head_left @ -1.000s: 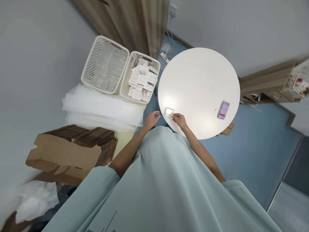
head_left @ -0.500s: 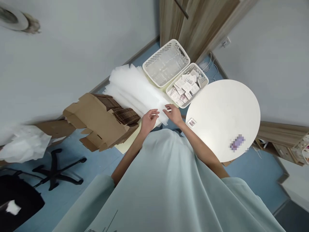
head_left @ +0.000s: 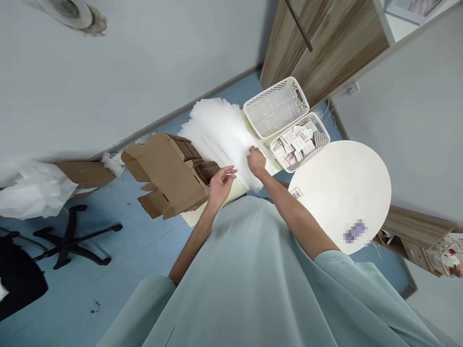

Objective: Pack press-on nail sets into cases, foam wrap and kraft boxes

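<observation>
My left hand is open, its fingers stretched toward the right and the thumb a little apart from them. It hovers beside the flattened cardboard boxes and the near end of the white foam sheets. My right hand is over the right part of those sheets with its fingers curled in. Whatever its fingertips pinch, if anything, is hidden. The foam sheets lie in a fanned, layered pile on a pale yellow tabletop.
Behind the foam stands a white basket with clear plastic pieces. A smaller basket holds printed cards or packets. To the right is a round white table bearing a small white item. A black chair base stands at left.
My right hand has moved up over the foam, and its fingers have curled in. My left hand remains open near the boxes. The view has shifted, moving the baskets and boxes rightward.
</observation>
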`<state>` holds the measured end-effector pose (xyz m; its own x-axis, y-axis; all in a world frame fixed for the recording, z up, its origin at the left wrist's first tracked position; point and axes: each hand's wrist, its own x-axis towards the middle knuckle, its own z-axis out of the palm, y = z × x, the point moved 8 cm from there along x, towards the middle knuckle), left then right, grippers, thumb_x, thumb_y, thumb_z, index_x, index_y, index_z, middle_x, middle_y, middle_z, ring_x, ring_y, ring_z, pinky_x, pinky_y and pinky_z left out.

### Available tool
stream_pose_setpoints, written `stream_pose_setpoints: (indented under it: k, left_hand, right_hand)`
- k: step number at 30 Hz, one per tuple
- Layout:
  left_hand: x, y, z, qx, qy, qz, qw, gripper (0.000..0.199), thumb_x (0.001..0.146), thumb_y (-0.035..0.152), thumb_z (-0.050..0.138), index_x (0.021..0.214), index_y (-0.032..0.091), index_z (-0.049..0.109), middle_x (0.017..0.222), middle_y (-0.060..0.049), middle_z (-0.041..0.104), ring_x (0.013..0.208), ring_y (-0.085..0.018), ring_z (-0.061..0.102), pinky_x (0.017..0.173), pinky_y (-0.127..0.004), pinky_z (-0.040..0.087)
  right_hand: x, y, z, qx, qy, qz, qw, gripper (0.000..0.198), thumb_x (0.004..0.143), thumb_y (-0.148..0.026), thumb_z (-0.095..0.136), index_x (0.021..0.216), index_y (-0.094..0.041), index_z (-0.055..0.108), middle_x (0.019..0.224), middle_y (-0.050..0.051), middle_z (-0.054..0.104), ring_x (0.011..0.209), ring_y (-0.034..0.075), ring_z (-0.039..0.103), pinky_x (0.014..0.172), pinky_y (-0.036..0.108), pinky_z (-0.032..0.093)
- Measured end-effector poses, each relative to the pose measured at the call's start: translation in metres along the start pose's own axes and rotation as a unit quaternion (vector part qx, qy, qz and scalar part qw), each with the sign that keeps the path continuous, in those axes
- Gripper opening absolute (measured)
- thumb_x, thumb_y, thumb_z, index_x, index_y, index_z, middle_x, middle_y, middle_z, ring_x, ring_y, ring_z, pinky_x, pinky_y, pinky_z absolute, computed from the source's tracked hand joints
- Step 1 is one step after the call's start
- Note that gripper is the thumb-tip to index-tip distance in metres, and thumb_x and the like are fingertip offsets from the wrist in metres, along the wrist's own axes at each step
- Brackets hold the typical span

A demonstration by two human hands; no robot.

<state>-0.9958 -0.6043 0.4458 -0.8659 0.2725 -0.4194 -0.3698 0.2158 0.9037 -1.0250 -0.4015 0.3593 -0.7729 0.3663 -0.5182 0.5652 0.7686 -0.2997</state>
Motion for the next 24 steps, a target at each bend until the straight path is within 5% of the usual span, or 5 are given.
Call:
stream_pose_setpoints:
  k: [9, 15, 20, 24]
  left_hand:
    - [-0.003, -0.010, 0.001, -0.016, 0.000, -0.014, 1.000, 0.035, 0.089, 0.033, 0.067, 0.121, 0.020, 0.071, 0.119, -0.012, 0.080, 0.098, -0.024, 0.078, 0.091, -0.041, 0.061]
    - [0.003, -0.001, 0.005, -0.012, -0.002, -0.001, 1.000, 0.035, 0.089, 0.032, 0.066, 0.122, 0.020, 0.071, 0.119, -0.012, 0.080, 0.098, -0.024, 0.078, 0.091, -0.041, 0.061]
    - [0.001, 0.001, 0.003, -0.015, 0.000, -0.001, 1.000, 0.035, 0.090, 0.033, 0.065, 0.123, 0.021, 0.071, 0.119, -0.011, 0.080, 0.099, -0.024, 0.078, 0.092, -0.041, 0.061]
    - [0.001, -0.005, 0.001, -0.020, -0.002, -0.014, 1.000, 0.036, 0.090, 0.034, 0.067, 0.123, 0.021, 0.071, 0.120, -0.011, 0.079, 0.100, -0.024, 0.078, 0.092, -0.041, 0.061]
  right_hand:
    - [-0.013, -0.002, -0.003, -0.058, -0.006, -0.015, 0.998, 0.031, 0.108, -0.010, 0.040, 0.124, -0.018, 0.065, 0.132, 0.018, 0.069, 0.122, 0.030, 0.066, 0.093, 0.040, 0.057]
    - [-0.010, -0.017, 0.005, -0.061, -0.013, -0.028, 0.998, 0.028, 0.106, -0.030, 0.061, 0.130, -0.014, 0.061, 0.138, 0.022, 0.064, 0.128, 0.034, 0.061, 0.096, 0.044, 0.057]
    - [-0.010, -0.017, 0.010, -0.049, -0.032, -0.010, 0.998, 0.020, 0.106, -0.014, 0.047, 0.117, -0.018, 0.063, 0.126, 0.019, 0.070, 0.120, 0.031, 0.065, 0.094, 0.041, 0.055]
    - [-0.024, -0.014, -0.011, 0.013, 0.005, -0.032, 0.999, 0.016, 0.101, -0.015, 0.049, 0.106, -0.022, 0.063, 0.111, 0.012, 0.074, 0.102, 0.028, 0.069, 0.085, 0.037, 0.054]
